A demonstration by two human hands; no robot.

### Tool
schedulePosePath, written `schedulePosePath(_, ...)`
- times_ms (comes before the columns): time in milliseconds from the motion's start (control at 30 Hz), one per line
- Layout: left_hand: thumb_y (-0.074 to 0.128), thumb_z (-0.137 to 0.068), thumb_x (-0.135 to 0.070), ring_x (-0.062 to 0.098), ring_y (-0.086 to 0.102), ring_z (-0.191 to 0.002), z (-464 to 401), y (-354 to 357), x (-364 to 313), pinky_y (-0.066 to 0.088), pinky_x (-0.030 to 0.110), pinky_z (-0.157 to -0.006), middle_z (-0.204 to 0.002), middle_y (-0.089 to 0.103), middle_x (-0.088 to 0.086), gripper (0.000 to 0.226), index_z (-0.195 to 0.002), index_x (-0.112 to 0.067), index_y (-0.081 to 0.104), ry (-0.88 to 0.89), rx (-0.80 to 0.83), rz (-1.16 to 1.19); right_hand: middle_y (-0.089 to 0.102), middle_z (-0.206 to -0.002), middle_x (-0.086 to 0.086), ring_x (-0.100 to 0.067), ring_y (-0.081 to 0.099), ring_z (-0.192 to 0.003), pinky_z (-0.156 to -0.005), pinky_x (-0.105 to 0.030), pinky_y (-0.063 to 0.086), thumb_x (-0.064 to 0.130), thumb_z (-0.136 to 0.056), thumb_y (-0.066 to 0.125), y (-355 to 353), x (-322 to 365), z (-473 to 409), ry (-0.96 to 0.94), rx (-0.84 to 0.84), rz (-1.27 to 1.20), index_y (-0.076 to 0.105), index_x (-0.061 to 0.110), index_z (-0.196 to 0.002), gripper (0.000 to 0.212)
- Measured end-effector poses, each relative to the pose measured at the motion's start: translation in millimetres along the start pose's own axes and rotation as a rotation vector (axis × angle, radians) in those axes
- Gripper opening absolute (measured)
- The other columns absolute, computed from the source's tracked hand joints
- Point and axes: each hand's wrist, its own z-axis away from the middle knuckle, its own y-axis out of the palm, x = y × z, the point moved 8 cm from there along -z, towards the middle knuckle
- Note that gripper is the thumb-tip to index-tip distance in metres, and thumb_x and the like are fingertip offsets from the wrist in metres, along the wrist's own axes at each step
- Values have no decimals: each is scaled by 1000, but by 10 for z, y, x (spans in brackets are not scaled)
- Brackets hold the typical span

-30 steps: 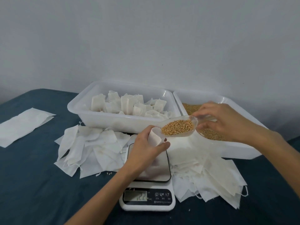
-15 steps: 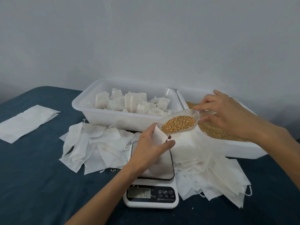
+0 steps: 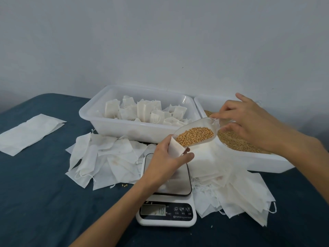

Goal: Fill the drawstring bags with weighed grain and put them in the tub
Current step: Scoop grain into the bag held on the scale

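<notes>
Dark blue table (image 3: 35,193), pale wall behind. Over the scale (image 3: 167,196), left hand (image 3: 166,158) gripping bag (image 3: 176,147), mouth up. Right hand (image 3: 249,122) pinching grain-filled scoop (image 3: 195,134), long axis slanting near-left, lip touching bag mouth. Tub (image 3: 124,128) just beyond.

We face a plain pale grey-white wall (image 3: 160,41) filling everything toward twelve o'clock, evenly and softly lit. Below it we see the worktop (image 3: 35,202), covered in dark teal cloth, its edge curving off toward nine o'clock.
</notes>
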Motion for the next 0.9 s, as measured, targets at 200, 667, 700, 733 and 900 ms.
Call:
schedulePosePath(200, 85, -75, -29, 12, 75, -101, -13, -12, 12, 55, 18, -85, -104, 79, -7, 38, -110, -30, 70, -2, -11, -17, 61, -113, 2, -18, 63, -110, -127, -37, 5, 16, -95, 67, 21, 3, -1, 4, 2, 8, 64, 23, -134, 40)
schedulePosePath(667, 85, -72, -33, 17, 75, -103, -11, -10, 32, 57, 46, -101, -103, 78, -4, 45, -113, -27, 69, -11, -12, -47, 61, -111, 3, -17, 63, -107, -127, -40, 7, 18, -94, 69, 9, 3, 7, 5, -16, 22, 65, 23, -133, 40)
schedulePosePath(700, 85, -73, -31, 17, 75, -103, -10, -8, 32, 57, 45, -101, -104, 78, -4, 44, -114, -27, 69, -12, -9, -47, 61, -110, 3, -17, 63, -107, -127, -40, 8, 18, -94, 69, 12, 1, 7, 4, -17, 20, 65, 23, -133, 40)
schedulePosePath(733, 85, -74, -30, 17, 75, -103, -10, -5, 32, 57, 43, -100, -104, 78, -4, 43, -114, -26, 68, -12, -6, -48, 61, -110, 3, -17, 63, -107, -127, -41, 8, 18, -94, 69, 14, -1, 8, 2, -18, 18, 66, 23, -133, 39)
schedulePosePath(900, 84, -75, -28, 13, 75, -101, -2, -2, 13, 56, 20, -88, -104, 78, -5, 42, -114, -26, 68, -4, -5, -36, 61, -109, 3, -18, 63, -105, -127, -41, 8, 16, -94, 70, 26, -13, 10, -6, -22, 20, 66, 23, -133, 40)
